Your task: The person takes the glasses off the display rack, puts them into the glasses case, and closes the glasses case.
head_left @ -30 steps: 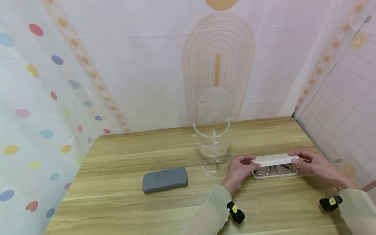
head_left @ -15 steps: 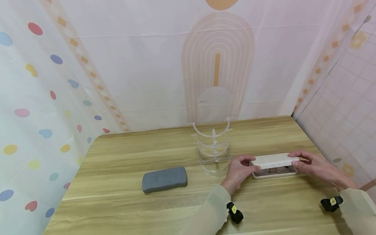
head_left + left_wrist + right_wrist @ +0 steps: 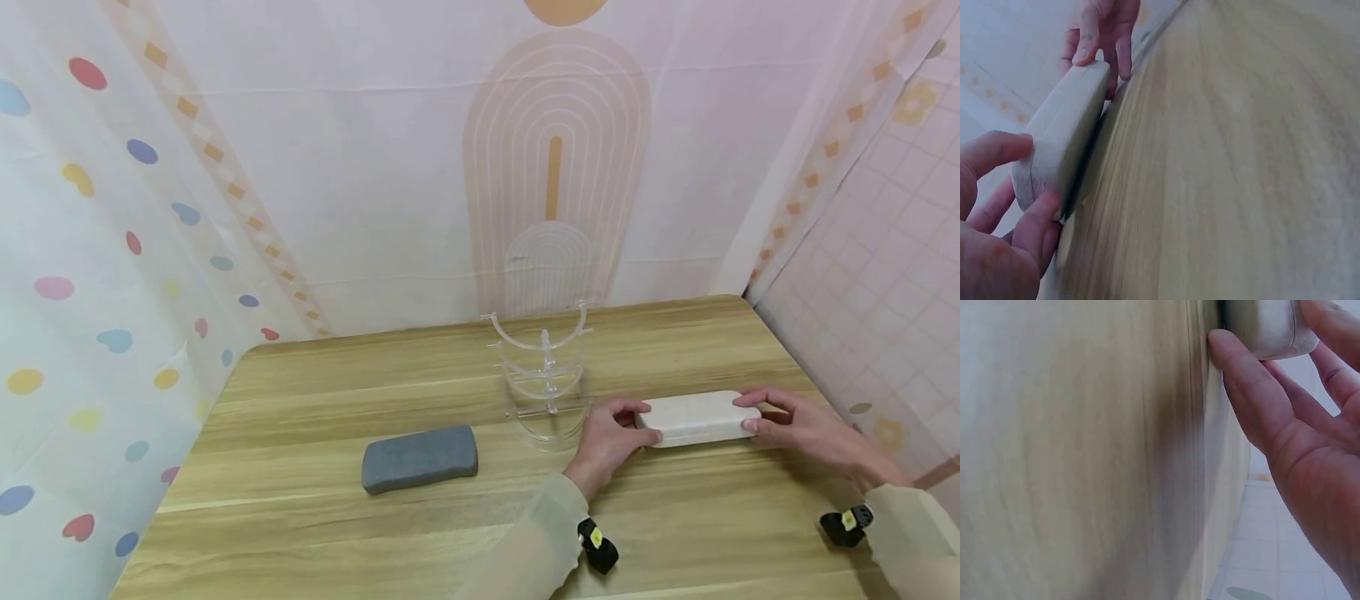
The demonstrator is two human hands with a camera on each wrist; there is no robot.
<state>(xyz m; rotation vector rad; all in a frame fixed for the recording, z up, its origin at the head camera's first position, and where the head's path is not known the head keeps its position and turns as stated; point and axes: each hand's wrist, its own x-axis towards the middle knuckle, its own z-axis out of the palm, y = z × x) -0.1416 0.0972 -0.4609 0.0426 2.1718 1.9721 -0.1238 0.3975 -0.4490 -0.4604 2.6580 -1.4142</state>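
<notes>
A cream glasses case [image 3: 697,418] lies on the right side of the table with its lid down. The eyeglasses seen in it earlier are hidden inside. At its left end, my left hand [image 3: 611,433] grips the case between thumb and fingers. My right hand [image 3: 806,429] holds the opposite end the same way. The left wrist view shows the case [image 3: 1066,119] from its end, with a seam running round its side. In the right wrist view, the thumb of my right hand [image 3: 1310,437] sits low by the case's corner [image 3: 1266,328], near the tabletop.
Left of my hands stands a clear acrylic rack [image 3: 547,375] with several curved bars, close to my left fingers. A grey glasses case [image 3: 420,460] lies farther left on the wooden table [image 3: 315,533]. Patterned cloth [image 3: 375,183] hangs behind and along both sides.
The cream case's lid has come down from partly raised to shut, covering the eyeglasses. Both hands have stayed at its ends. The rack and grey case have not moved.
</notes>
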